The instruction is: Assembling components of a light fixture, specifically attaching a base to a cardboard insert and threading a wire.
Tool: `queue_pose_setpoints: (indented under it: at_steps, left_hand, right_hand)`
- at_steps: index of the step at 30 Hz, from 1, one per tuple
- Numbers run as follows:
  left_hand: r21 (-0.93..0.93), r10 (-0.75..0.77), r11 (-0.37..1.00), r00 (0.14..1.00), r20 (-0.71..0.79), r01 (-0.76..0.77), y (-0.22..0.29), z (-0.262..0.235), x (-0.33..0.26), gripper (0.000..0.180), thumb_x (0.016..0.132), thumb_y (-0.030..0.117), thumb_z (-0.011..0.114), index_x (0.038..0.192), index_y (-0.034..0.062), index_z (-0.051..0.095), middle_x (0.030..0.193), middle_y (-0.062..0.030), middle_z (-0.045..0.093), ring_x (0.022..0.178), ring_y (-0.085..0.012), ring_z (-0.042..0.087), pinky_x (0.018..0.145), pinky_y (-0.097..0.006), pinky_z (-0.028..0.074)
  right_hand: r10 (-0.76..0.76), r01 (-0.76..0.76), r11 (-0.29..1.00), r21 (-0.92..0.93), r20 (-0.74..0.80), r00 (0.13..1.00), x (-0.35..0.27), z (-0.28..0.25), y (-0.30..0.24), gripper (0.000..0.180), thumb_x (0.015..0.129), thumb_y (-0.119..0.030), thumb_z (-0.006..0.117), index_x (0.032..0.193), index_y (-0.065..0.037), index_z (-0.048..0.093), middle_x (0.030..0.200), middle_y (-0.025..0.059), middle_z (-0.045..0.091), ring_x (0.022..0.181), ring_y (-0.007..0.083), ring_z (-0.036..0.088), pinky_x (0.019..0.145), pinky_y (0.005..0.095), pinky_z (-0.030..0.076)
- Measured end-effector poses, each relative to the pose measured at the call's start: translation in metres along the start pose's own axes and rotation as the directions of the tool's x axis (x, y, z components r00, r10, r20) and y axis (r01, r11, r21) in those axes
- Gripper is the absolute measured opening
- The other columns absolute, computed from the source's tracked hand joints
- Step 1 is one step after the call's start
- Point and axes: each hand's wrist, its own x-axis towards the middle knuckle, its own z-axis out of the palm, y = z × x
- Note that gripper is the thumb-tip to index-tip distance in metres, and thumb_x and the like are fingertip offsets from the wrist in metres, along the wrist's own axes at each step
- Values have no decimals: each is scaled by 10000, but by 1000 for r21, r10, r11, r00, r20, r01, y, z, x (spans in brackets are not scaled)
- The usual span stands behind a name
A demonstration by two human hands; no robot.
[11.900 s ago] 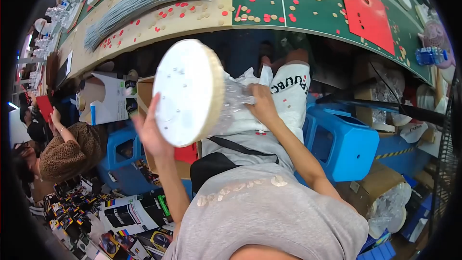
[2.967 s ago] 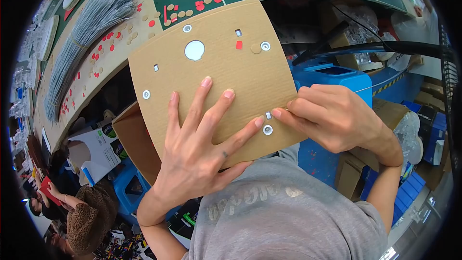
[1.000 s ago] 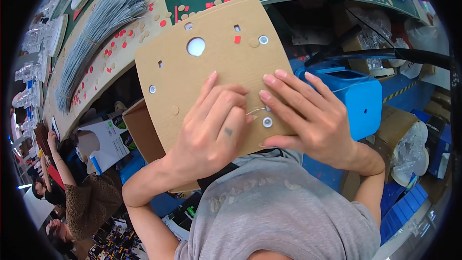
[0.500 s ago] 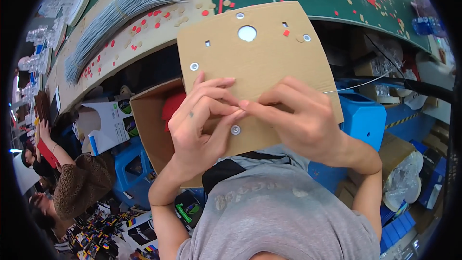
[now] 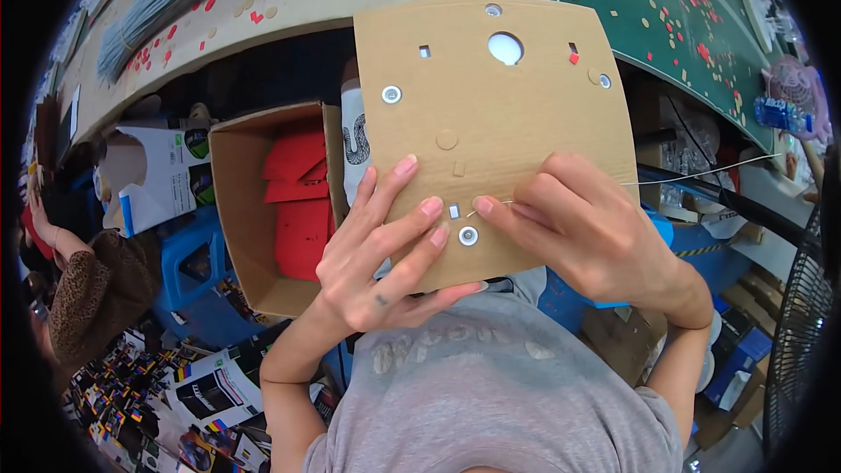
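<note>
A brown cardboard panel lies across my lap, with a large round hole, small rectangular holes and several silvery eyelets. My right hand is closed, pinching a thin metal wire between thumb and forefinger. Its short end pokes out beside a small rectangular hole and just above the lower eyelet; the long end trails off to the right. Spread over the panel's lower left, my left hand has its fingertips by that hole and its thumb along the near edge. A round mark and a small rectangular mark show further up.
At left stands an open cardboard box with red sheets. Beyond is a table with a wire bundle and scattered red and tan scraps. A blue stool, a co-worker's patterned sleeve and a black fan flank me.
My left hand has parted from the right and spread flat on the panel, uncovering the hole and marks. The right hand has shifted right, still pinching the wire. The view has moved.
</note>
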Motion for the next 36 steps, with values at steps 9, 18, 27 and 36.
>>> queue_pose_setpoints:
  at_steps: [9,18,27,36]
  left_hand:
    - [5,37,999,998,-50,-37,1,5,-1,547,708,384,922,1027,-4,706,1129,-182,703,1187,-531,618,1041,-688,440]
    - [9,51,999,998,-46,-50,2,7,3,533,735,388,897,1027,-13,703,1119,-189,694,1156,-540,632,1024,-699,443]
    - [0,59,998,997,-44,-59,2,9,1,534,739,371,891,1042,-26,702,1147,-191,688,1160,-545,628,1020,-707,436]
    - [18,38,999,999,16,-38,3,10,-2,613,782,456,855,1189,53,638,1219,-154,624,1238,-558,565,1066,-708,415]
  right_hand:
    - [-90,115,970,-213,124,988,6,-3,-21,614,588,-80,665,1159,148,671,900,125,540,766,235,544,623,349,467]
    - [8,28,963,-268,134,991,5,6,-41,633,556,-54,650,1140,192,660,887,155,551,759,250,555,610,345,467]
    - [8,-10,982,-186,-9,1000,1,12,-31,625,511,-55,624,1087,184,675,874,181,590,693,244,564,539,319,460]
    - [19,-44,951,-305,-85,996,1,20,-35,649,459,-30,569,1059,189,686,857,190,605,653,227,565,514,312,444]
